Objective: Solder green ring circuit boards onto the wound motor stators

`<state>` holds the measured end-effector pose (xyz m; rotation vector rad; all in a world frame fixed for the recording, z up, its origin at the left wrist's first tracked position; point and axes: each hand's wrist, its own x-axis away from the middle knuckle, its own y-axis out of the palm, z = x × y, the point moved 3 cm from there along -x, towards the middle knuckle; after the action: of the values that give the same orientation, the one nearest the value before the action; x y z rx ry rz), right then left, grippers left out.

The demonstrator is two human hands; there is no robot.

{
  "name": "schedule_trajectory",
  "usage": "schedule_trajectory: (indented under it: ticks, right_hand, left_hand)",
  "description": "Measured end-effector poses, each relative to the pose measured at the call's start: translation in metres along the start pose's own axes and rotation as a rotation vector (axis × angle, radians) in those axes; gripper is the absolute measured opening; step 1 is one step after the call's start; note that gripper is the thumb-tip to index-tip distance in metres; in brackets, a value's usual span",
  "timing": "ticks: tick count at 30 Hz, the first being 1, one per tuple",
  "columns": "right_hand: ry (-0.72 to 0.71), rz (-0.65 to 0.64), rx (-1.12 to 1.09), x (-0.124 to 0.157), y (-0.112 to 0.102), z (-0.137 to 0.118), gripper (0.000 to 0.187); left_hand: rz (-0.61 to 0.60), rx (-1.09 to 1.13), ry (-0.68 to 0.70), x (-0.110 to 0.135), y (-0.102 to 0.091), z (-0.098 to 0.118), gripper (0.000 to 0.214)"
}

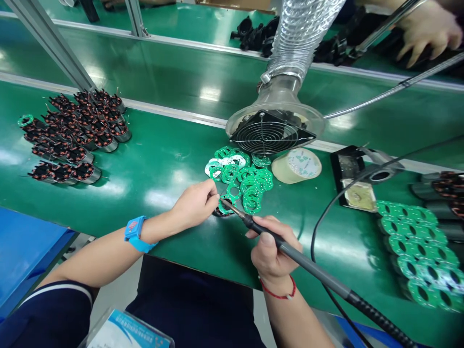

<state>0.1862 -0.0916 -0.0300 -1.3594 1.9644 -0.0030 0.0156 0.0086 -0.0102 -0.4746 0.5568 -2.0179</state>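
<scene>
My right hand (273, 246) is closed around a soldering iron (297, 253), its tip pointing up and left. The tip meets a green ring-shaped circuit board (226, 207) that sits on a motor stator (220, 212) near the table's front edge. At the left side of that board, my left hand (197, 203) is closed with fingertips pinched together; whatever they pinch is too small or hidden to make out. Just beyond both hands lies a loose pile of green ring-shaped circuit boards (255, 186), with a few white ones among them.
A fume extractor (268, 130) hangs low over the pile. Beside it stand a roll of tape (295, 166) and a soldering iron stand (357, 183). Stators (78, 128) are grouped at left, board-topped stators (416, 246) at right. The iron's cable (315, 232) loops nearby. Another person's hand (427, 31) shows behind.
</scene>
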Motion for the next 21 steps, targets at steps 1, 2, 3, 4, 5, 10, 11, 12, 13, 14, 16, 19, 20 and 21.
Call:
schedule_trajectory:
  ticks: [1, 2, 3, 4, 5, 10, 11, 12, 13, 14, 16, 19, 20, 21]
  right_hand:
    - [-0.02, 0.027, -0.02, -0.001, 0.0, -0.002, 0.023]
    - [-0.034, 0.063, -0.041, -0.001, -0.001, -0.004, 0.022]
    - [-0.034, 0.102, -0.059, -0.003, -0.001, -0.005, 0.022]
    - [-0.017, 0.133, -0.063, -0.004, 0.0, -0.005, 0.023]
    - [0.011, 0.145, -0.055, -0.007, 0.002, -0.005, 0.026]
    - [0.14, -0.119, 0.049, -0.017, 0.022, 0.0, 0.041]
    - [0.161, -0.175, 0.047, -0.017, 0.026, 0.001, 0.044]
    - [0.183, -0.217, 0.036, -0.018, 0.029, 0.002, 0.045]
    - [0.2, -0.242, 0.021, -0.018, 0.031, 0.003, 0.044]
    - [0.222, -0.255, 0.011, -0.018, 0.033, 0.004, 0.043]
    - [0.24, -0.235, 0.001, -0.018, 0.033, 0.005, 0.045]
    - [0.221, -0.204, 0.015, -0.021, 0.031, 0.003, 0.05]
    - [0.213, -0.201, 0.025, -0.021, 0.03, 0.002, 0.051]
    - [0.204, -0.197, 0.044, -0.021, 0.029, 0.0, 0.05]
  left_hand:
    - [0.002, -0.019, 0.005, 0.0, 0.0, 0.0, 0.016]
    - [0.006, -0.034, 0.009, 0.0, 0.0, 0.001, 0.016]
    - [0.009, -0.046, 0.012, 0.0, 0.0, 0.001, 0.015]
    - [0.011, -0.054, 0.012, -0.001, 0.0, 0.001, 0.015]
    - [0.014, -0.059, 0.011, -0.001, 0.0, 0.001, 0.015]
    - [0.019, -0.055, 0.004, -0.001, -0.001, -0.001, 0.014]
    - [0.015, -0.044, 0.004, 0.0, -0.001, -0.002, 0.014]
    - [0.01, -0.029, 0.003, 0.0, -0.001, -0.004, 0.015]
    - [0.004, -0.008, -0.002, 0.0, -0.001, -0.006, 0.015]
    - [-0.004, 0.021, 0.0, 0.0, -0.002, -0.008, 0.015]
    - [-0.022, 0.08, 0.016, -0.001, -0.002, -0.013, 0.019]
    - [-0.096, 0.034, 0.071, 0.001, 0.004, -0.019, 0.046]
    - [-0.104, -0.006, 0.092, 0.003, 0.006, -0.022, 0.052]
    - [-0.098, -0.044, 0.11, 0.004, 0.009, -0.024, 0.055]
